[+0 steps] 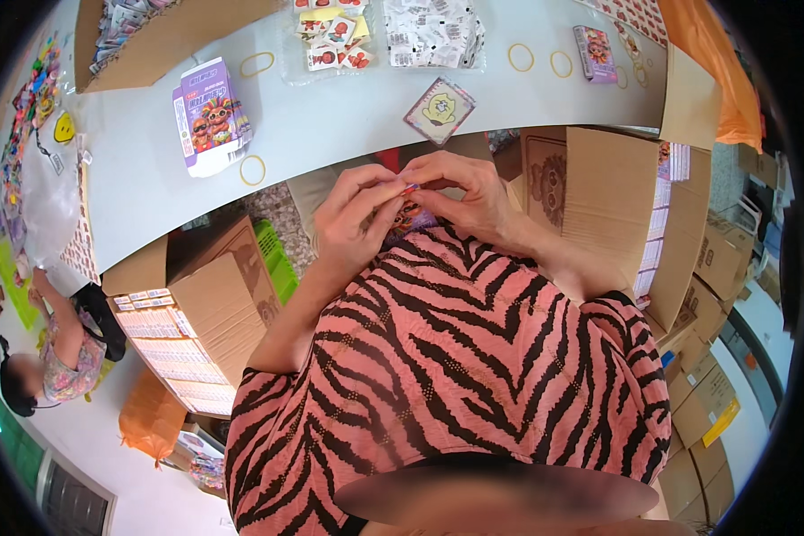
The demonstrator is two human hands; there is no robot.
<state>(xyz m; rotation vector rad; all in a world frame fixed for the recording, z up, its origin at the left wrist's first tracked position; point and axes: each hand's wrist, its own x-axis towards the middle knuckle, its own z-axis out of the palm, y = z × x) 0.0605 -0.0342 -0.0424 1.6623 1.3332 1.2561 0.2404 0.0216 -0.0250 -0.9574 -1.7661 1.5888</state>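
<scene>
Close to my chest, just off the table's near edge, I hold a small purple printed box (408, 220) with both hands. The fingers of my left hand (353, 210) are closed in a pinch at its upper end. From the other side, my right hand (469, 196) pinches the same end, thumb against fingers. A bit of red shows between the fingertips; what it is I cannot make out. My fingers hide part of the box. Nearest on the table is a square card (439, 109) with a yellow cartoon figure.
On the white table (330, 125) lie a larger purple carton (213, 118), rubber bands (253, 170), sticker packets (335, 40), white sachets (433, 34) and another small purple box (595, 54). Cardboard cartons (210, 313) flank me. Another person (62, 348) is at the far left.
</scene>
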